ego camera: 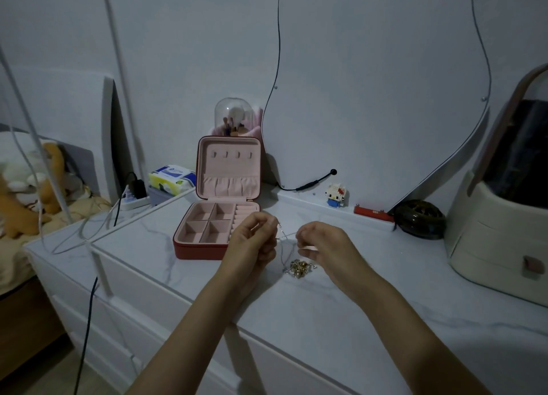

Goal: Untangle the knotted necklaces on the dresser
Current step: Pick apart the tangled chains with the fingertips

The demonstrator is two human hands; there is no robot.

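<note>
1. The step in hand looks like teasing one strand out of the knot: both hands hover above the desk, toward its front edge and about midway along it, with a fine chain (286, 234) stretched between them.
2. The left hand (255, 240) has its fingers curled and pinches one end of that chain; the right hand (318, 242) pinches the other end, the two hands close but not touching.
3. The rest of the necklaces (299, 267) lie as a small gold and silver clump on the desk (370, 305), directly below the gap between the hands; thin strands run down from the held chain into it.
4. An open jewellery box (216, 225) stands just behind the left hand, its pink compartments showing nothing inside.
5. Judging from this, the knot is not yet loosened. The next move calls for a gentle, slack pull, since tension would likely tighten the clump; where the strands cross is too small to tell.
</note>
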